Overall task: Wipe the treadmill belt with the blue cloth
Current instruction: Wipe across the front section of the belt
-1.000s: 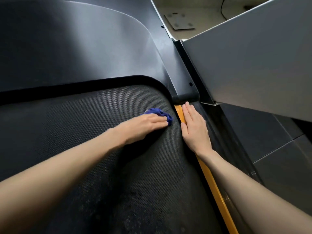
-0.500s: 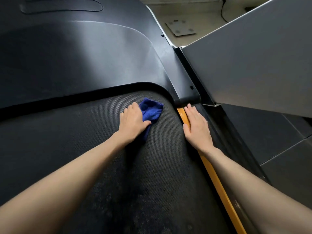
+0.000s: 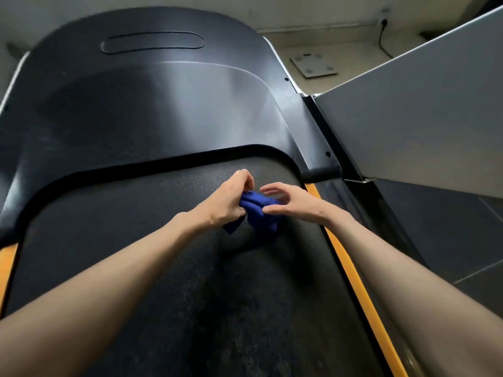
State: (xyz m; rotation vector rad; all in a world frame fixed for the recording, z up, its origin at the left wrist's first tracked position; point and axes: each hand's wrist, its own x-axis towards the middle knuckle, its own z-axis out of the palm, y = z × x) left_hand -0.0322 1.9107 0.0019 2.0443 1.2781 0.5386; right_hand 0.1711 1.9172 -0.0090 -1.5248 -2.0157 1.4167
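Matt textured belt (image 3: 163, 268), soft cloth (image 3: 260, 213)

Pale floor (image 3: 351, 50) at the back with a flat scale (image 3: 313, 66) lying on it, and a black cable (image 3: 383, 40) running up to a socket (image 3: 384, 20) low on the light wall (image 3: 299, 10). Big grey slanted panel (image 3: 424, 118) fills the right side, dark tiles (image 3: 449, 229) below it, lighting pretty dim overall.

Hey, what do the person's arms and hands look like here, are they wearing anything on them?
The left forearm and right forearm are bare right to the frame edge, with no sleeves in view. The left hand and right hand wear no gloves, and no watch, bracelet or ring shows. The right hand's fingers are motion-blurred, so a thin ring there could go unseen.
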